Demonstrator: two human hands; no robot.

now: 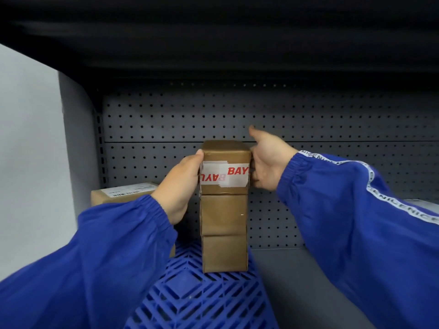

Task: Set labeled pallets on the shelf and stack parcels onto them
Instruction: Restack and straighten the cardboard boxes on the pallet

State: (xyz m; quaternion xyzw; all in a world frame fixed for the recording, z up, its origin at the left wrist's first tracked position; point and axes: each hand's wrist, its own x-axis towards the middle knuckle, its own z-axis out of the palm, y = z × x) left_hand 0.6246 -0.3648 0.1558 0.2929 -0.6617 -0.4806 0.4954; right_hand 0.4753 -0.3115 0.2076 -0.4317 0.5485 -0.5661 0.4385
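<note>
Three brown parcels stand in one stack (224,207) on a blue pallet (197,298), which lies on the grey shelf (297,276). Top parcel (225,166) carries white tape (223,175) with red letters, "BAY" readable on the near face. Middle and bottom parcels plain brown, edges roughly flush.

Left hand (181,186) pressed flat on the left side of the top parcel, reaching down past the seam onto the middle one; thumb lies along the near left edge. Its fingers are hidden behind the stack, so cannot tell whether spread or together. Right hand (267,162) sits at the right side of the top parcel, palm turned toward it, thumb raised clear; fingers (254,174) curl against the parcel's right edge. The top parcel is braced between the two hands, resting on the stack. Both arms in blue sleeves (107,257), white lettered stripe on the right one.

Another parcel (123,193) with a white label sits to the left, partly hidden behind the left sleeve; cannot tell whether it rests on the pallet.

Pallet top is open lattice. Shelf back is a dark pegboard (237,115). An upper shelf's dark underside (213,32) overhangs. Pale wall (28,138) at far left.
</note>
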